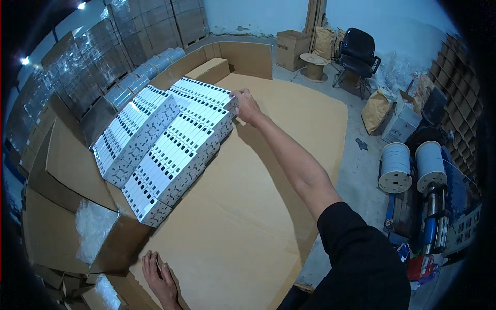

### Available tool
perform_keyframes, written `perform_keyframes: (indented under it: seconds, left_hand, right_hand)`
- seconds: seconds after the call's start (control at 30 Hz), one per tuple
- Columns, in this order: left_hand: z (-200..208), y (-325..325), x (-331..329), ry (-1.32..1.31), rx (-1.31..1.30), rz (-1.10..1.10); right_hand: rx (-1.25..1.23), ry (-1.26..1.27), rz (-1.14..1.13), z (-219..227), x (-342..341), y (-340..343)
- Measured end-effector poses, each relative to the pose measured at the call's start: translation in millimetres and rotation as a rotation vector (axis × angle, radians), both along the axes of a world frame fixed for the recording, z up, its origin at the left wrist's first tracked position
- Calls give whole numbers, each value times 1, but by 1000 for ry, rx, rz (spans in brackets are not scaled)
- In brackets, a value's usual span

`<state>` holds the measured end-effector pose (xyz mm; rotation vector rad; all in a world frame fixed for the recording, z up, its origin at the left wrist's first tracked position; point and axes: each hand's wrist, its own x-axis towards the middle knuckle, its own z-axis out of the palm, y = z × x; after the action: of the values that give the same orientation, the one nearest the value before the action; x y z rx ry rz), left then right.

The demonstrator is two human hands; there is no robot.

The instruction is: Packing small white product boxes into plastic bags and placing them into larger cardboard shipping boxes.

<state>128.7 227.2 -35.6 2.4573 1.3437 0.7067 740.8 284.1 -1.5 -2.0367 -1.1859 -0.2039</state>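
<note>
Stepped stacks of small white boxes [165,139] with black markings stand on a big cardboard-covered table [258,206]. My right hand [246,106] reaches far out and grips the end box [227,101] of the farthest row, fingers curled over its top edge. My left hand [160,276] rests flat on the cardboard surface at the near edge, fingers spread, holding nothing, beside an open carton [103,237].
Open cartons with clear plastic bags [90,227] stand at the left. Wrapped pallets of boxes [103,57] line the back left. At the right are white wire spools [395,168], a black chair [356,54], sacks and a cardboard box [292,49] on the floor.
</note>
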Motion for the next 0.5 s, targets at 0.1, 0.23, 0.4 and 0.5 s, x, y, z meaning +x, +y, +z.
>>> perform_keyframes:
  seconds: [0.1,0.23,0.4,0.5]
  left_hand:
    - [2,-1,-1,15,-15,8]
    - [6,-4,1,28,-21,13]
    - [11,-9,7,7,-36,9]
    - [14,-13,5,14,-47,26]
  right_hand:
    - [7,52,-10,2,-2,1]
    - [18,66,30,-3,-1,-5]
    - [22,38,91,-13,8,-23]
    - [93,20,91,-14,0,-40]
